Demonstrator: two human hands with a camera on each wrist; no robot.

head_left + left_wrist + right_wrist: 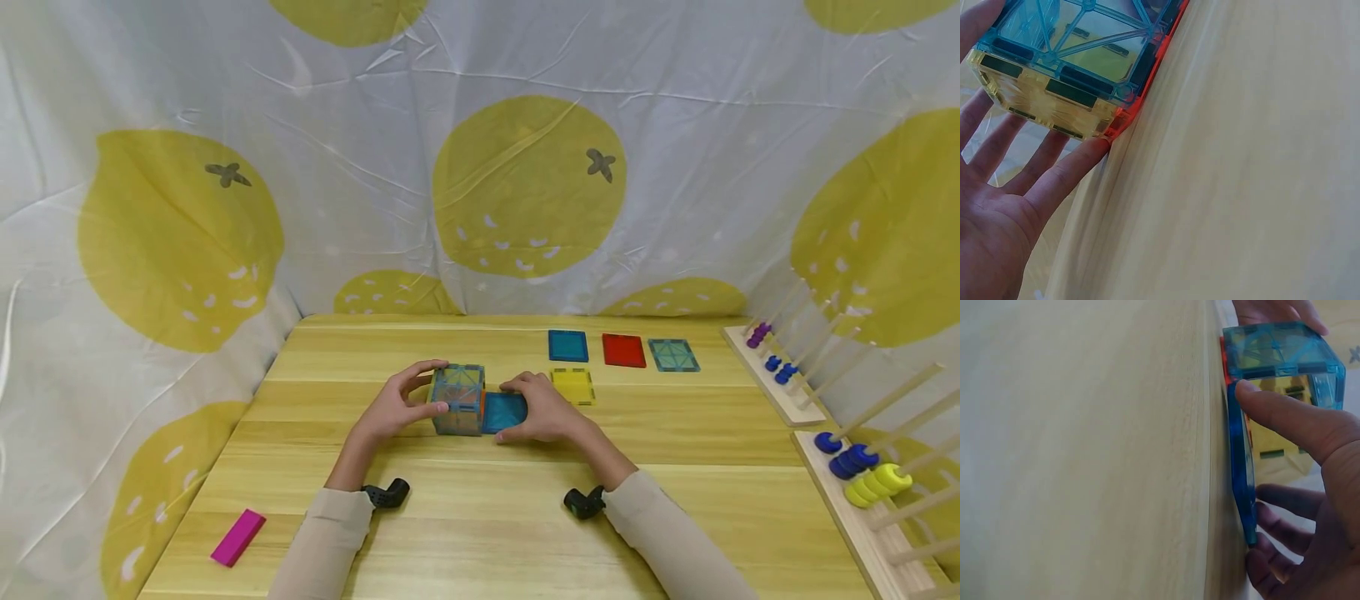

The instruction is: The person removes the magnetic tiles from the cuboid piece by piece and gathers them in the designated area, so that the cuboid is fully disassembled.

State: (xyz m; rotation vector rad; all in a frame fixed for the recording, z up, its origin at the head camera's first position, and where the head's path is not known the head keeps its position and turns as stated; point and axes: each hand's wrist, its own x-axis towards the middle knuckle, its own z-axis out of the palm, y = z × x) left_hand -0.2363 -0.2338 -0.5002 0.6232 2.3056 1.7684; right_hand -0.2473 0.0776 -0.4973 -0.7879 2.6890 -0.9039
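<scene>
A box built of see-through magnetic tiles [459, 410] stands mid-table, with light blue, yellow and red sides. My left hand [396, 407] holds it from the left, the thumb on the near side and the fingers spread along the yellow side [1047, 94]. Beside the box, on its right, a blue magnetic tile [506, 413] lies low against its lower edge. My right hand [549, 408] pinches this tile, thumb at the near edge and fingers at the far edge. In the right wrist view the blue tile [1240, 447] meets the box near a red edge.
Behind the right hand lie a yellow tile [572, 387], a blue tile [567, 346], a red tile [623, 351] and a pale green tile [673, 355]. Wooden peg boards [780, 392] with coloured rings line the right edge. A magenta block [238, 537] lies front left.
</scene>
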